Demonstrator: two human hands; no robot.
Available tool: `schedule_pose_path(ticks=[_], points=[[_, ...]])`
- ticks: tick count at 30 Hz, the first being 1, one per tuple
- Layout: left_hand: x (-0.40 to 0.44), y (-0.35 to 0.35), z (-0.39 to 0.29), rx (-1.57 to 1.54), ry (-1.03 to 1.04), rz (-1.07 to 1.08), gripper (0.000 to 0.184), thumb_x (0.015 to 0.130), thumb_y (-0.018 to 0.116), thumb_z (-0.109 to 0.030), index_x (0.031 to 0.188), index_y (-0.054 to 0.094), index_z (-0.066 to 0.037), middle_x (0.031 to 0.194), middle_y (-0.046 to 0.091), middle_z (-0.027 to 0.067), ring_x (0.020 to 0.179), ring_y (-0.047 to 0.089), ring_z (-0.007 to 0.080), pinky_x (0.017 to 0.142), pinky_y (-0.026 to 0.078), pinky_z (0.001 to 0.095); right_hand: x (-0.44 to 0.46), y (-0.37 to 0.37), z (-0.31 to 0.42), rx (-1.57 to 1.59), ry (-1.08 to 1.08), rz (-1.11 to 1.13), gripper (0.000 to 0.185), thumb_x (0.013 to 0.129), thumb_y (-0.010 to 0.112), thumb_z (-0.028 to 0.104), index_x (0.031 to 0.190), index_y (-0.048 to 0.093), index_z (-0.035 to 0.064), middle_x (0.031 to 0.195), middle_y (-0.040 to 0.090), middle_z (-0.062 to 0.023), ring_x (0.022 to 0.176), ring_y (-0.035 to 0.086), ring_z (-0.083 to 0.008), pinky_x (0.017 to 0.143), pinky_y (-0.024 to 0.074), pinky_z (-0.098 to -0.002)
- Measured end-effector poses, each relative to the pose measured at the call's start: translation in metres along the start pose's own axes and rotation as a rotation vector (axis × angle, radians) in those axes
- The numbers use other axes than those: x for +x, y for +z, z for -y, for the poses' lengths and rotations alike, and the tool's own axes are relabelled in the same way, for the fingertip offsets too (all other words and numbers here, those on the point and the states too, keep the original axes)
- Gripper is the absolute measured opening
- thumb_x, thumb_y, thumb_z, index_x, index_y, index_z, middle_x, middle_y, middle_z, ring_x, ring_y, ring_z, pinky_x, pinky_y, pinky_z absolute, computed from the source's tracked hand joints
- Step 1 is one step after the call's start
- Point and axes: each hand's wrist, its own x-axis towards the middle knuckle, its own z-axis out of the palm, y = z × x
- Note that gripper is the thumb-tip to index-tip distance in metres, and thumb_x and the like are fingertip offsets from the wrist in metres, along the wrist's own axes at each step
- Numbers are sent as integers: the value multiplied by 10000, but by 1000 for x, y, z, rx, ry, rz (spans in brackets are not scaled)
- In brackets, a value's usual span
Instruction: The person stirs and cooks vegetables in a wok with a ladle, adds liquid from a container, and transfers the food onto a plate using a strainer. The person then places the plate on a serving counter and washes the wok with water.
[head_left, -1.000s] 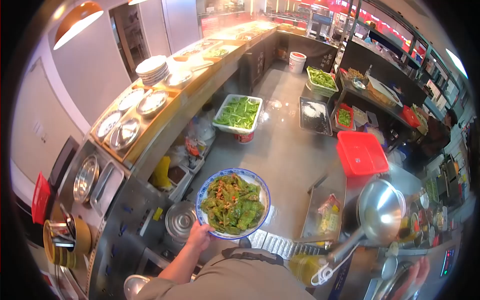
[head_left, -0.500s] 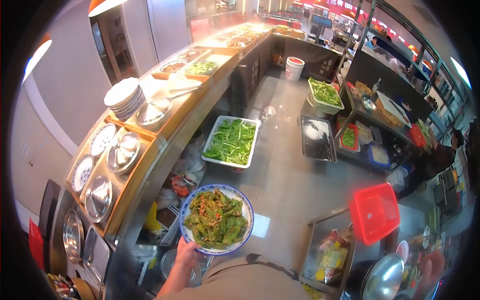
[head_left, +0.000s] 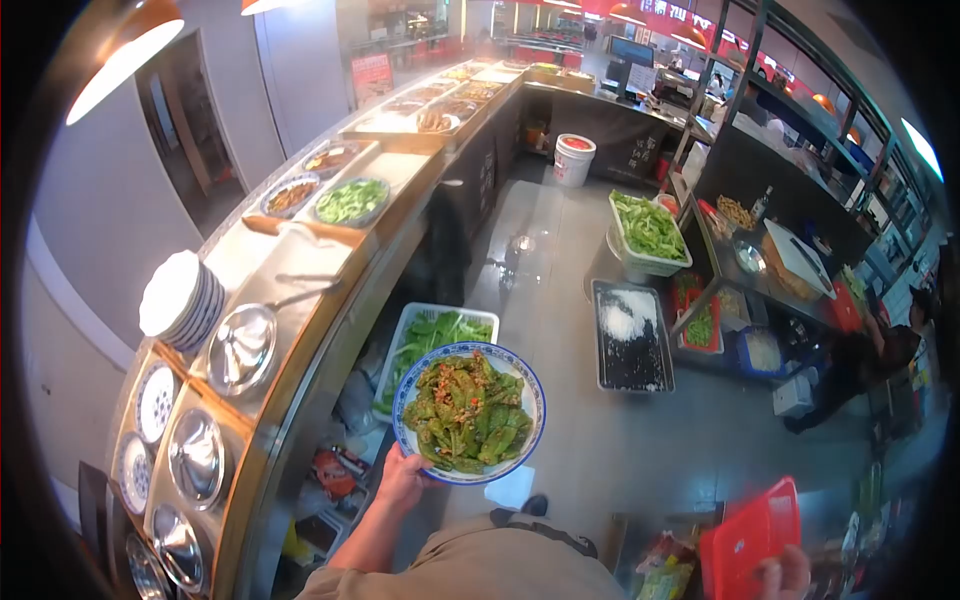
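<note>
My left hand (head_left: pixel 403 480) is closed on the near rim of a blue-and-white plate (head_left: pixel 537 430). The plate is heaped with cooked green peppers (head_left: pixel 470 410) dotted with chopped red and brown bits. I carry it nearly level in front of my body, partly over a white crate of leafy greens (head_left: pixel 415 350). At the bottom right, my right hand (head_left: pixel 787 573) overlaps the lower edge of a red plastic basket (head_left: pixel 750 535). Its fingers are blurred, and whether they grip the basket I cannot tell.
On the left, the serving counter (head_left: pixel 350 300) bears stacked plates (head_left: pixel 175 300), metal lids (head_left: pixel 240 350) and dishes of food (head_left: pixel 350 202). Along the right stand a black tray with white powder (head_left: pixel 632 335), a greens basket (head_left: pixel 648 235) and shelving. Another person (head_left: pixel 850 375) is at far right.
I have advanced along the counter, so its dishes appear nearer. The plate now covers part of the greens crate. My right hand now shows in front of the red basket, which appears lower and tilted.
</note>
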Motion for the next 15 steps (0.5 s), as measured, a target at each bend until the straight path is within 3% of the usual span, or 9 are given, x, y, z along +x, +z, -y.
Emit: schedule_pose_path(ticks=[2, 3, 4, 5, 7, 10, 13, 15], points=[[37, 22, 3, -16, -4, -23, 566, 667, 490, 26, 1222, 385, -8, 1059, 590, 170, 801, 656, 333, 581, 595, 458, 31, 40, -32, -87, 107, -82, 248, 857, 570, -18, 1103, 553, -41, 909, 634, -120, 777, 604, -169, 715, 510, -273], [62, 29, 3, -20, -3, -24, 568, 666, 489, 25, 1223, 384, -10, 1059, 589, 172, 804, 656, 333, 582, 595, 458, 51, 70, -39, 67, 227, -129, 233, 854, 574, -19, 1086, 559, -36, 892, 628, -101, 760, 594, -160, 713, 505, -267], [85, 37, 5, -24, -7, -31, 570, 665, 488, 24, 1225, 383, -11, 1060, 588, 175, 807, 655, 334, 584, 596, 459, 80, 91, -46, -13, 149, -38, 215, 852, 584, -10, 1064, 565, -32, 878, 621, -87, 740, 583, -145, 686, 501, -254], [105, 47, 9, -53, -9, -25, 573, 666, 484, 24, 1227, 374, -14, 1090, 570, 180, 839, 645, 342, 595, 589, 479, 101, 100, -90, 111, 241, -72, 216, 852, 589, -12, 1066, 562, -19, 862, 614, -77, 731, 581, -140, 643, 502, -256], [145, 68, 3, -95, -4, -14, 578, 669, 476, 22, 1232, 355, -19, 1152, 536, 191, 901, 625, 359, 616, 575, 520, 156, 114, -126, -122, 254, 116, 277, 853, 599, 46, 1116, 531, -11, 853, 609, -85, 712, 586, -159, 588, 505, -276], [197, 100, -8, -102, 19, -90, 551, 670, 477, 7, 1213, 392, -19, 1110, 563, 185, 864, 638, 347, 608, 580, 497, 226, 154, -195, -58, 194, 157, 291, 803, 572, 35, 1087, 521, -6, 765, 588, -66, 643, 560, -124, 550, 462, -245], [253, 118, -30, -53, 41, -135, 510, 672, 472, -4, 1181, 436, -24, 1043, 597, 170, 803, 652, 321, 586, 583, 466, 288, 200, -226, -206, 216, 293, 263, 766, 588, 15, 1024, 536, -3, 640, 566, -50, 528, 526, -121, 491, 454, -268], [283, 135, -53, -53, 76, -247, 485, 669, 484, -22, 1153, 468, -29, 983, 621, 148, 740, 659, 273, 550, 584, 414, 315, 229, -253, -242, 301, 303, 255, 763, 596, 23, 1010, 536, 7, 626, 546, -34, 535, 521, -116, 494, 455, -266]])
